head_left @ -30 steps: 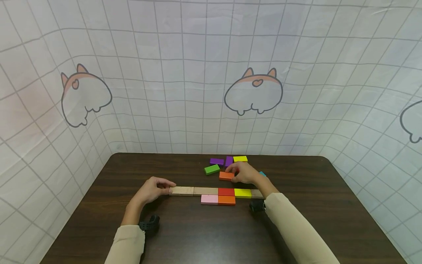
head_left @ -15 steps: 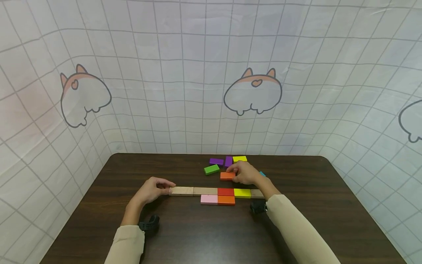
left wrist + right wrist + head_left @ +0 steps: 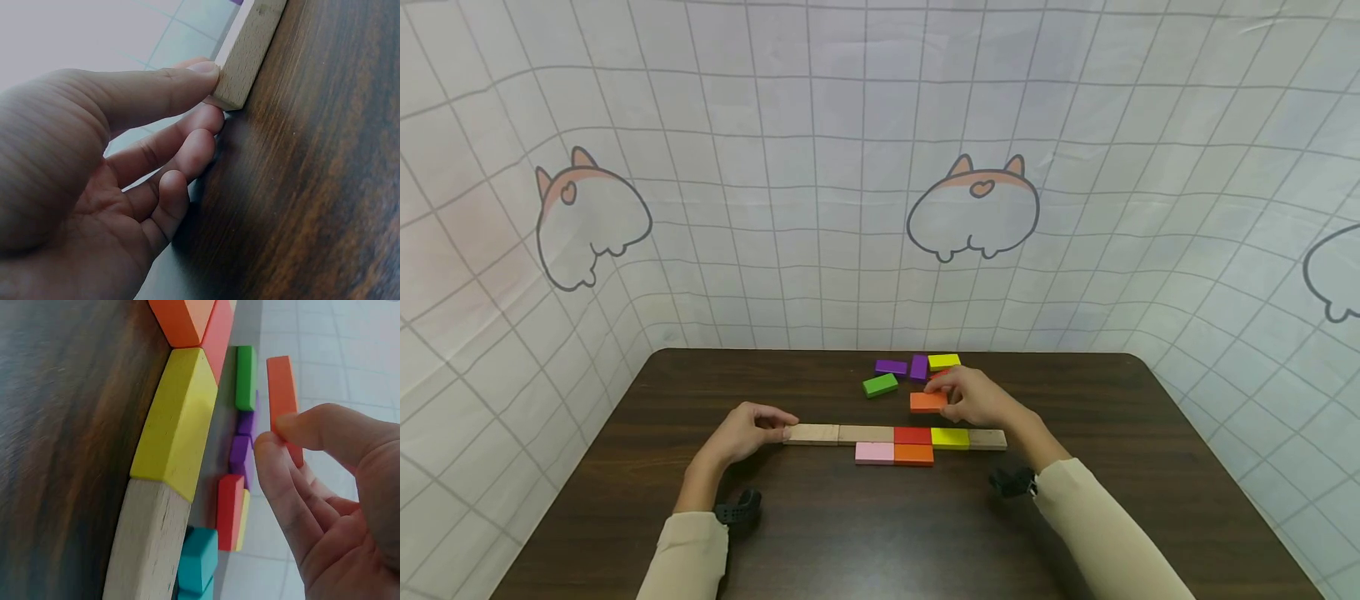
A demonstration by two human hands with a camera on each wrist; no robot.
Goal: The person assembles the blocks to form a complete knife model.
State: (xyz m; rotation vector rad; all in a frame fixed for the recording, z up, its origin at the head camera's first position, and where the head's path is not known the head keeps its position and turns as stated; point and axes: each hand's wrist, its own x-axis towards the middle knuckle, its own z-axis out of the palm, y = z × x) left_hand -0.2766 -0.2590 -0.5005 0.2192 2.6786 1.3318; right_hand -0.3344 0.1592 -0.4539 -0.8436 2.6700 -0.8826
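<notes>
My left hand [image 3: 747, 432] pinches the left end of a plain wooden block [image 3: 811, 434] lying on the table; thumb [image 3: 194, 75] and index finger are at its end in the left wrist view. That block begins a row with a second plain block [image 3: 866, 434], a red block [image 3: 912, 436], a yellow block [image 3: 950, 438] and another plain block [image 3: 987, 439]. A pink block [image 3: 875, 452] and an orange block [image 3: 913, 454] lie against the row's near side. Beyond the row, my right hand [image 3: 979, 398] holds another orange block [image 3: 928, 403] between thumb and fingers.
Toward the back lie a green block [image 3: 880, 385], two purple blocks [image 3: 891, 367], a yellow block [image 3: 943, 362] and a red block [image 3: 230, 512], mostly covered by my right hand in the head view. Teal blocks [image 3: 198, 557] show in the right wrist view. A grid-patterned cloth [image 3: 820, 208] surrounds the table's back.
My right hand has moved slightly right and toward me, carrying the orange block with it. The right end of the row has come into sight. My left hand has stayed in place.
</notes>
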